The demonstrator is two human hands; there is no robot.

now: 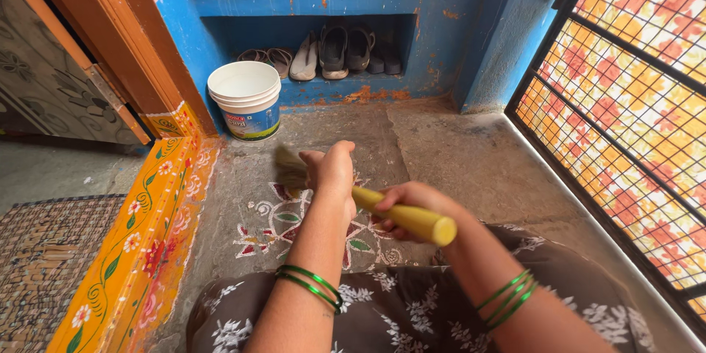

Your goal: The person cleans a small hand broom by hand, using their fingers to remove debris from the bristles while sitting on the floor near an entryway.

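Both wrists bent down: left hand point(332, 169) and right hand point(412, 206) grip the yellow-handled broom point(401, 215), bristles ahead on the floor. White bucket point(246, 99) beyond the left hand, contents unseen.

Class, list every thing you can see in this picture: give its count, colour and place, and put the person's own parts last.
broom: one, yellow handle, tan bristles, held over the floor
bucket: stacked, white, by the door frame
footwear: several pairs, dark and pale, in the blue wall niche
floor drawing: one, white with red and green, on the grey floor
threshold: one, yellow with flowers, left
mesh gate: one, black, right
left hand: grips the handle near the bristles
right hand: grips the handle's end
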